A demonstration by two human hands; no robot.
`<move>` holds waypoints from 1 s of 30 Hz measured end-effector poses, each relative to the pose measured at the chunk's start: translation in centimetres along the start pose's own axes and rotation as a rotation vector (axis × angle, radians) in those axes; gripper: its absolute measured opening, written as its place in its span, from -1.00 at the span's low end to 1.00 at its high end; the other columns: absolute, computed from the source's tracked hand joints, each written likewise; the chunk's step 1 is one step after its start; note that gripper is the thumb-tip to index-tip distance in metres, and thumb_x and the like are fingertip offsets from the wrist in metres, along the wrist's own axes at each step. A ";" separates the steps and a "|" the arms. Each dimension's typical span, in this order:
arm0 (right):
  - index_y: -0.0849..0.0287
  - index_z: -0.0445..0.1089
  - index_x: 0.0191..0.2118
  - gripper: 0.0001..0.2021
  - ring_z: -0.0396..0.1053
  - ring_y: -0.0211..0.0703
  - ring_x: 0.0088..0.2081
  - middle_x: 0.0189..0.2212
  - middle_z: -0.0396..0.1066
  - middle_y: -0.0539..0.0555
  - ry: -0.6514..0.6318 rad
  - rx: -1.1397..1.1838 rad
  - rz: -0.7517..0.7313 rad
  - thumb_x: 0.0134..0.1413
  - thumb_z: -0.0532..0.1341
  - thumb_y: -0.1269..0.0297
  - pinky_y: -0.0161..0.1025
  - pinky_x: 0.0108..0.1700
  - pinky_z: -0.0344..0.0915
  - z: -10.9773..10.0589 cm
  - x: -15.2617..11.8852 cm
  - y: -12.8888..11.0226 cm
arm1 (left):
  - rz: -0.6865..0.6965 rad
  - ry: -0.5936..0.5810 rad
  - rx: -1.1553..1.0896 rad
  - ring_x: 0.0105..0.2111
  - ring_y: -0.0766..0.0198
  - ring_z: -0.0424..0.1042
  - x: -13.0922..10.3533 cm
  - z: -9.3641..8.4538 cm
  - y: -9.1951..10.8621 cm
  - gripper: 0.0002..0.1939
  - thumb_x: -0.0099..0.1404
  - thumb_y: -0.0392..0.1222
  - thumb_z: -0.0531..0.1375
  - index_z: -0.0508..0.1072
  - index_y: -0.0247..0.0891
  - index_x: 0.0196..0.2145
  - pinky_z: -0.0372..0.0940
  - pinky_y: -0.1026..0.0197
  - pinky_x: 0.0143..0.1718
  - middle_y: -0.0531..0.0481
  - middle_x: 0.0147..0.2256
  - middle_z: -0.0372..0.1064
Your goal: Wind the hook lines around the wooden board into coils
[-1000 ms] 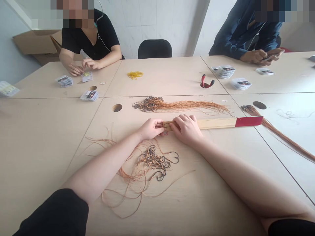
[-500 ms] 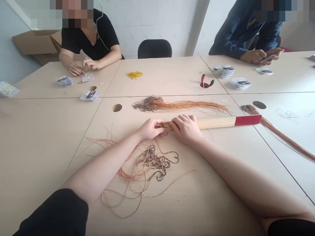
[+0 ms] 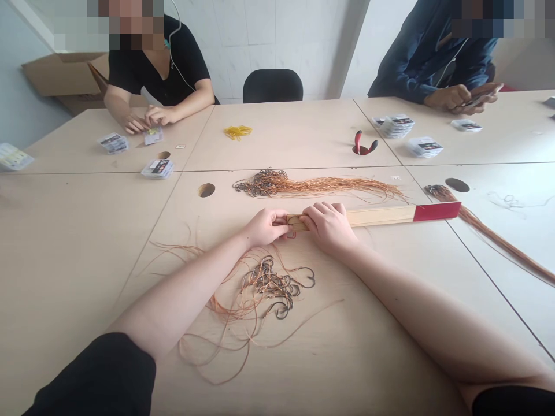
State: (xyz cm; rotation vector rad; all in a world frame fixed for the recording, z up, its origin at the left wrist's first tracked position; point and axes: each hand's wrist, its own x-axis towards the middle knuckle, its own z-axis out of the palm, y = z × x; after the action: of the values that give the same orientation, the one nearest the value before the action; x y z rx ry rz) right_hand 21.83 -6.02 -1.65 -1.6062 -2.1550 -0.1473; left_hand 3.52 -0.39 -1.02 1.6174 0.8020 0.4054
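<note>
A long wooden strip [image 3: 381, 215] with a red end lies across the table in front of me. My left hand [image 3: 266, 226] is closed at its left end, thumb and fingers pinching there. Over the strip beside it, my right hand [image 3: 327, 228] is closed with the thumb pressing on the near side. Between the two hands, a dark curved fish hook [image 3: 295, 219] shows against the wood; its line is mostly hidden. Nearer to me is a tangled pile of fish hooks [image 3: 271, 283] with orange-brown lines. Beyond the strip lies a neater bundle of hooks with lines [image 3: 321, 186].
Another bundle of lines [image 3: 503, 234] stretches to the right edge. Red-handled pliers [image 3: 365, 144] stand in a table hole. Yellow pieces [image 3: 237, 133] and stacked plastic boxes [image 3: 425, 147] sit farther back. Two people sit opposite, one handling a small box [image 3: 152, 135], the other a phone [image 3: 477, 101].
My hands and the strip stay almost still. Across the table, the left person's fingers shift slightly on the small box and the right person's hands move a little with the phone.
</note>
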 end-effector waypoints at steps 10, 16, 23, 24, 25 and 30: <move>0.17 0.26 -0.37 -0.73 0.21 -0.19 -0.29 -0.43 0.34 0.02 -0.009 -0.022 -0.007 0.28 -0.07 0.21 -0.21 -0.21 -0.09 0.1 -0.1 0.1 | -0.015 0.007 0.012 -0.53 0.43 0.36 -0.1 0.0 0.2 -0.86 0.16 -0.34 0.14 0.40 -0.36 -0.28 0.22 0.39 -0.50 -0.04 -0.46 0.44; 0.17 0.24 -0.38 -0.73 0.22 -0.19 -0.30 -0.43 0.34 0.01 0.004 -0.031 -0.013 0.28 -0.07 0.21 -0.21 -0.22 -0.09 0.3 -0.1 0.2 | -0.012 0.006 0.013 -0.53 0.43 0.35 -0.1 0.0 0.1 -0.85 0.15 -0.33 0.14 0.40 -0.37 -0.28 0.22 0.38 -0.50 -0.05 -0.45 0.45; 0.17 0.26 -0.40 -0.71 0.21 -0.18 -0.30 -0.43 0.35 0.04 0.009 -0.011 0.002 0.28 -0.07 0.21 -0.20 -0.20 -0.09 0.2 0.0 0.1 | 0.000 0.006 0.002 -0.53 0.43 0.35 0.0 0.1 0.0 -0.86 0.15 -0.34 0.14 0.41 -0.36 -0.28 0.23 0.37 -0.49 -0.05 -0.44 0.45; 0.17 0.26 -0.40 -0.71 0.21 -0.18 -0.30 -0.44 0.35 0.04 0.010 -0.008 0.005 0.28 -0.07 0.21 -0.20 -0.20 -0.09 0.2 0.0 0.1 | -0.002 0.006 0.000 -0.53 0.43 0.36 0.0 0.1 0.0 -0.86 0.15 -0.34 0.14 0.41 -0.36 -0.28 0.24 0.37 -0.49 -0.05 -0.44 0.45; 0.17 0.26 -0.40 -0.71 0.21 -0.18 -0.30 -0.44 0.35 0.04 0.012 -0.004 0.008 0.28 -0.07 0.21 -0.20 -0.20 -0.09 0.2 0.0 0.0 | -0.001 0.006 -0.002 -0.53 0.43 0.36 0.0 0.1 0.0 -0.86 0.15 -0.34 0.14 0.41 -0.36 -0.28 0.24 0.37 -0.48 -0.05 -0.44 0.45; 0.17 0.27 -0.41 -0.71 0.21 -0.19 -0.31 -0.45 0.35 0.04 0.037 -0.010 0.005 0.28 -0.07 0.21 -0.20 -0.20 -0.09 0.3 0.0 0.1 | 0.031 0.009 0.001 -0.53 0.43 0.36 -0.1 0.1 0.0 -0.86 0.14 -0.34 0.15 0.41 -0.35 -0.29 0.27 0.35 -0.43 -0.01 -0.49 0.43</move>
State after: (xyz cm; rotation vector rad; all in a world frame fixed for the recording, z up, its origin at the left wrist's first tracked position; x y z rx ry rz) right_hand 21.84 -5.89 -1.93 -1.6024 -2.1256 -0.1848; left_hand 3.53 -0.54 -0.98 1.6316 0.7843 0.4350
